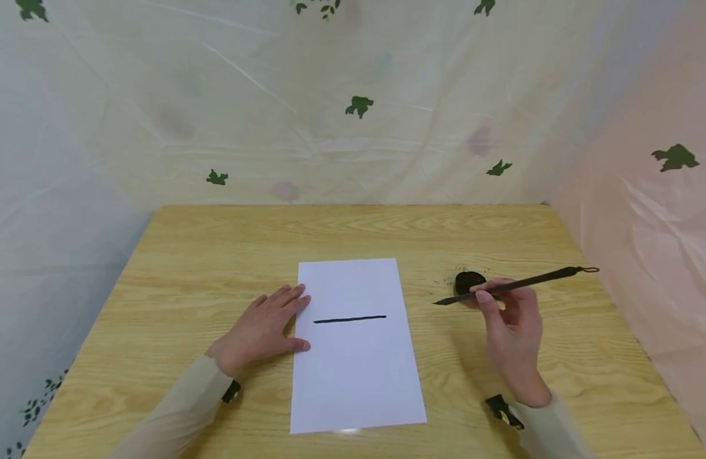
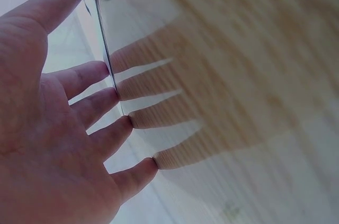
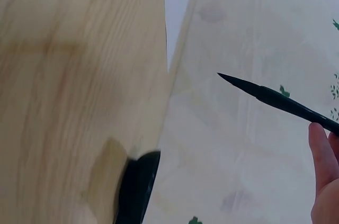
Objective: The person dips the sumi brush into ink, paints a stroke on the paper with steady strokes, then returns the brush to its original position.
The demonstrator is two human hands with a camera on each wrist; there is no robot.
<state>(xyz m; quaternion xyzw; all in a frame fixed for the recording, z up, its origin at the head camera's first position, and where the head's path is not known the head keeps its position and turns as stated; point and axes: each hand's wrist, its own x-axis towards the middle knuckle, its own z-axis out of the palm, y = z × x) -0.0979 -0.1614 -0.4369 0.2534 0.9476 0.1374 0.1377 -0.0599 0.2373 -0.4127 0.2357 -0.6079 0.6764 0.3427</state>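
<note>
My left hand (image 1: 261, 328) lies flat, fingers spread and straight, on the table (image 1: 175, 268), fingertips resting on the left edge of the white paper (image 1: 355, 376). The paper sits centre-near on the table and carries one black horizontal stroke (image 1: 350, 319), just right of my left fingers. Further right, my right hand (image 1: 510, 331) pinches the black brush (image 1: 516, 285) near mid-shaft, held nearly level, tip pointing left, well clear of the paper's right edge. A small black ink dish (image 1: 469, 280) sits just beyond that hand, partly hidden by it.

Left wrist view: fingertips (image 2: 114, 95) meet the paper edge; view blurred, so pressure is uncertain. Right wrist view: the pointed brush tip (image 3: 233, 80) is off the table, ink dish (image 3: 136, 187) below.
</note>
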